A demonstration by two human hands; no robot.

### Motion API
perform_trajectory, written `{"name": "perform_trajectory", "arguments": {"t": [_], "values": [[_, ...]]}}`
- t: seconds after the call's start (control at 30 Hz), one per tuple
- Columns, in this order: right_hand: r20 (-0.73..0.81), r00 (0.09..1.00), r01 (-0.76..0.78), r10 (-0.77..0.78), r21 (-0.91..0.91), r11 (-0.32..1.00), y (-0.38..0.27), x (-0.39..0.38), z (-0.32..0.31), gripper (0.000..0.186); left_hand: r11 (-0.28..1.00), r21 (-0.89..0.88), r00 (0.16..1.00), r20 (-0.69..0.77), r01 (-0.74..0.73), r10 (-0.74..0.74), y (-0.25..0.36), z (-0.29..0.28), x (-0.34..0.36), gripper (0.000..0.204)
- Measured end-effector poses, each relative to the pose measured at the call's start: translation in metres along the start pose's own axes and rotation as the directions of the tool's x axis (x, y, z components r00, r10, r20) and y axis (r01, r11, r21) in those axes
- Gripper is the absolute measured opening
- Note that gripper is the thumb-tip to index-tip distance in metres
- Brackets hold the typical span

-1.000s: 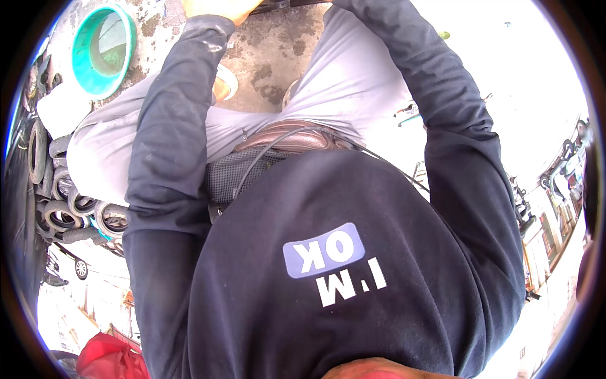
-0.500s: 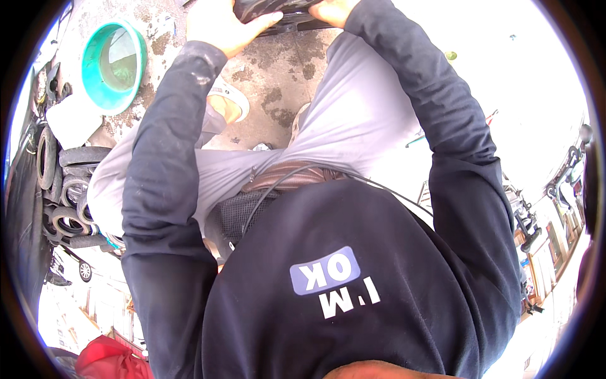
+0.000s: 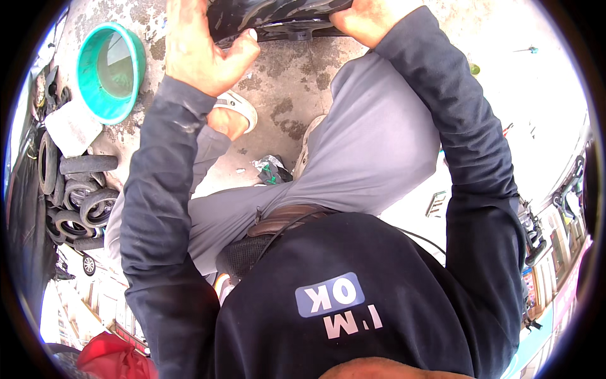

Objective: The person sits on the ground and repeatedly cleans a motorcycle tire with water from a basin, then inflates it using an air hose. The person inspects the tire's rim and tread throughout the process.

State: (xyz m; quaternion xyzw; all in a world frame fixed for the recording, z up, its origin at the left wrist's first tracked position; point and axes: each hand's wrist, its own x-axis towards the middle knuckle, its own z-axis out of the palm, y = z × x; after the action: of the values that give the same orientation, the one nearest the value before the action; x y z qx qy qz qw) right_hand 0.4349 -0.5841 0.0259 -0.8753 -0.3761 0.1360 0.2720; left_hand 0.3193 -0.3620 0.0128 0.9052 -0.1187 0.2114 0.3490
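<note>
At the upper edge of the head view is a glossy black, rounded object point(image 3: 271, 14), with a thin dark rim and a small bracket-like piece along its near side. Its far part is cut off, and I cannot tell its kind. My left hand point(image 3: 205, 54) grips its left end, thumb bent along the near side, while the fingertips run out of view. At the other end, my right hand point(image 3: 374, 20) is closed around the object, fingers mostly hidden. Both arms reach forward over my spread knees.
A turquoise basin point(image 3: 85, 76) with water stands at the far left, beside a white slab-like piece point(image 3: 72, 126). Several old tyres point(image 3: 88, 165) are piled below it. Between my feet lies a crumpled dark wrapper point(image 3: 271, 172). Red cloth point(image 3: 113, 359) shows at the lower left.
Both hands and the black object now sit lower in the picture, nearer to me, and more of the object shows. My right hand has shifted rightward. The view itself has tilted slightly.
</note>
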Motion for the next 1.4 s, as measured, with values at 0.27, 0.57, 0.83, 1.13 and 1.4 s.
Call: {"name": "perform_trajectory", "arguments": {"t": [0.27, 0.57, 0.83, 1.13, 1.4], "values": [[0.000, 0.997, -0.072, 0.072, -0.001, 0.997, -0.002, 0.004, -0.001, 0.025, 0.984, -0.025, 0.963, 0.213, 0.176, -0.167, 0.077, 0.042, -0.027, 0.030], [-0.018, 1.000, -0.025, 0.023, -0.077, 0.997, -0.018, 0.006, 0.012, 0.023, 0.916, 0.257, 0.938, 0.076, 0.308, -0.337, 0.077, 0.042, -0.045, 0.018], [-0.016, 0.994, -0.108, 0.107, -0.069, 0.992, -0.021, 0.012, 0.009, 0.027, 0.693, 0.284, 0.748, -0.200, 0.663, -0.633, 0.047, 0.005, -0.118, 0.012], [0.035, 0.936, -0.339, 0.350, -0.182, 0.923, -0.039, 0.046, -0.005, 0.036, 0.689, -0.323, 0.514, -0.480, 0.649, -0.710, 0.036, -0.245, -0.033, 0.022], [0.049, 0.913, -0.382, 0.405, -0.243, 0.892, -0.060, 0.115, 0.031, 0.035, 0.240, -0.216, 0.151, -0.360, 0.946, -0.920, -0.306, -0.256, -0.225, 0.025]]}}
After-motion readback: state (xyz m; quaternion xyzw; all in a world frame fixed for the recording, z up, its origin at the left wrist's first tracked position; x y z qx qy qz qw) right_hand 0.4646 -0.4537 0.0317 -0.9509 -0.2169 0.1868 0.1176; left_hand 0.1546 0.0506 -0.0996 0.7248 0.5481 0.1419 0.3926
